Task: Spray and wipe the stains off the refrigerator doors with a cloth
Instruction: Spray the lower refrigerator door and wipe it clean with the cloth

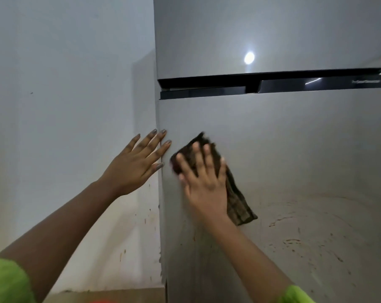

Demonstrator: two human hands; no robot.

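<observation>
A silver two-door refrigerator fills the right side, with its upper door [261,33] above a black handle gap and its lower door [305,149] below. Brown stains [292,241] speckle the lower door at the lower right. My right hand [203,182] presses a dark brown checked cloth [237,204] flat against the lower door near its left edge; the hand looks motion-blurred. My left hand [137,165] rests with fingers spread on the door's left edge, holding nothing. No spray bottle is in view.
A white wall [65,106] stands left of the fridge, with brown splatter marks [145,219] low down beside the fridge. A strip of floor [106,295] shows at the bottom, with a bit of something red at the frame's lower edge.
</observation>
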